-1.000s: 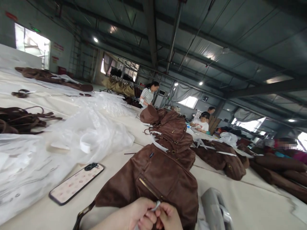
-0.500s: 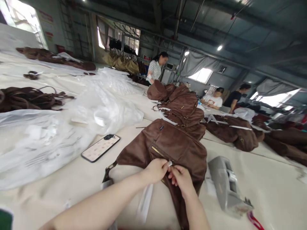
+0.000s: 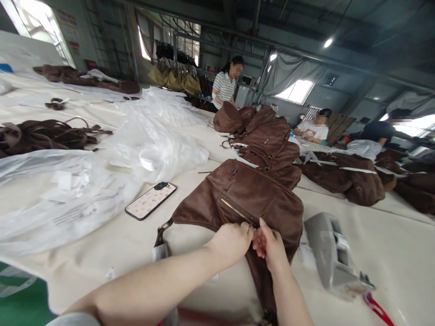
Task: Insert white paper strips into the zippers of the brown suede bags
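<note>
A dark brown bag [image 3: 258, 194] lies flat on the cream-covered table [image 3: 367, 235], its brass zipper [image 3: 236, 208] facing up. At the lower end of that zipper, my left hand [image 3: 234, 242] is closed over something too small and hidden to name. My right hand [image 3: 270, 244] is close beside it, thumb raised and the other fingers curled, with a gap between thumb and fingers. The strap [image 3: 263, 280] runs down under my right forearm. More brown bags [image 3: 265, 136] are piled just behind this one.
Left of the bag are a phone [image 3: 151, 200], clear plastic bags [image 3: 68, 194] and brown straps [image 3: 44, 136]. A grey tape dispenser [image 3: 335, 253] stands to the right, near a red-handled tool [image 3: 377, 308]. People work farther back, one in a striped shirt [image 3: 224, 86].
The white piece between my fingertips has dropped out of sight. My left hand has turned knuckles up, and my right thumb has lifted. The view has shifted slightly.
</note>
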